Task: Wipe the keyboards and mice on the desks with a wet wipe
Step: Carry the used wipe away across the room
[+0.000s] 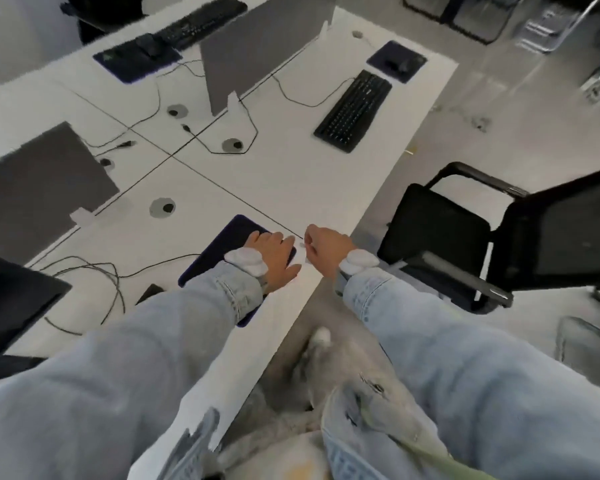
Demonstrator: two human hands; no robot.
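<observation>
My left hand (274,258) lies palm down on the right end of a dark mouse pad (219,244) at the near desk's edge. What is under the palm is hidden. My right hand (326,247) is just to its right, over the desk edge, and pinches a small white piece, apparently the wet wipe (303,245), which touches my left fingertips. A black keyboard (354,110) and a mouse (400,64) on its pad lie on the far right desk. A second keyboard (201,20) and mouse (149,45) lie on the far left desk.
Grey dividers (257,46) (39,174) stand between the white desks. Loose black cables (94,275) run over the near desk by round cable holes (161,207). A black chair (465,237) stands right of the desk, and a dark chair back (11,303) sits at the left.
</observation>
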